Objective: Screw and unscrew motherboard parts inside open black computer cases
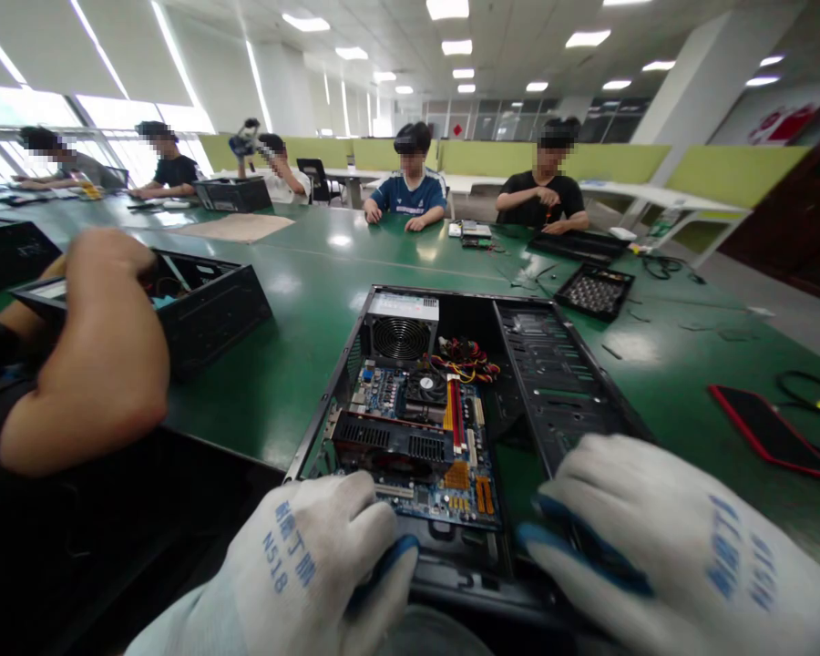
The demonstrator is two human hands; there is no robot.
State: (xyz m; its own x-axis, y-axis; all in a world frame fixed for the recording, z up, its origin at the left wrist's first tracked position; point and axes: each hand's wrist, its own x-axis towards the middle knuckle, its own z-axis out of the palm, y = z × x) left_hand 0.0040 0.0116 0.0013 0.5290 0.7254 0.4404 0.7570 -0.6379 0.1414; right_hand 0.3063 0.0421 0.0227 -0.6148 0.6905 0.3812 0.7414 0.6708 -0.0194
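An open black computer case [567,392] lies on the green table in front of me. Inside it are a power supply [402,335], a blue motherboard [420,499], a black graphics card [389,442], a small fan [426,387] and bundled cables [468,360]. My left hand [321,556], in a white glove with blue fingertips, grips the near left edge of the case between thumb and fingers. My right hand [656,538], gloved alike, has its thumb and fingers around the near right part of the case frame.
At the left, a co-worker's bare arm [96,346] reaches over another open case [211,319]. A black-red pad [772,428] and a cable [803,396] lie right. A tray of small parts [594,292] sits farther back. Several people sit across the green table [301,273].
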